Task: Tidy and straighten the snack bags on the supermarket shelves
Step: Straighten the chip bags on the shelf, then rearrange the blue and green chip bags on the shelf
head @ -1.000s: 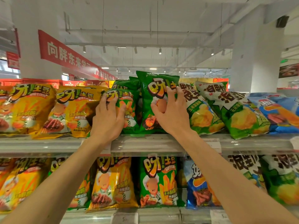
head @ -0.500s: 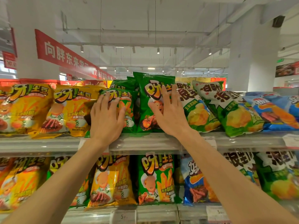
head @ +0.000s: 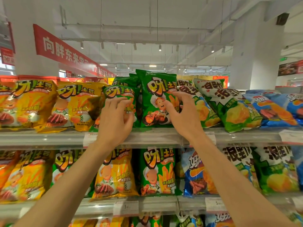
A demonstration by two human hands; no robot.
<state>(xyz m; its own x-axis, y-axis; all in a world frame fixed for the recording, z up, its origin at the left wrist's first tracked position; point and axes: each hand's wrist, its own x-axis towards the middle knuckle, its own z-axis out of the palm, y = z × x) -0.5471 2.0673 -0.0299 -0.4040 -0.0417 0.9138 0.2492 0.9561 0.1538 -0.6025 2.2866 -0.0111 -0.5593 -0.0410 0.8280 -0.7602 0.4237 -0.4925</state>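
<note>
Centrally, my left hand (head: 114,118) rests against the front of a short green snack bag (head: 120,95), fingers loosely curled on its face with the thumb at 3 o'clock; whether they actually pinch the film I cannot tell. My right hand (head: 182,115) reaches the right edge of a taller green snack bag (head: 155,97), fingers bent and spread, fingertips (head: 176,95) touching its front near the printed fries; a firm hold is not evident. Both bags stand on the upper shelf (head: 155,136), the tall one upright, the short one just beside it at 9 o'clock and leaning slightly. Further green bags (head: 126,81) stand behind them. At 9 o'clock from my left hand sit yellow bags (head: 78,104) on the same shelf; at 3 o'clock from my right hand, light green chip bags (head: 229,105) lie tilted to the right, with blue bags (head: 275,107) beyond. At 6 o'clock, the lower shelf (head: 157,205) holds yellow, green and blue bags upright, with price tags (head: 125,208) on its rail. At 11 o'clock hangs a red banner (head: 65,49).
</note>
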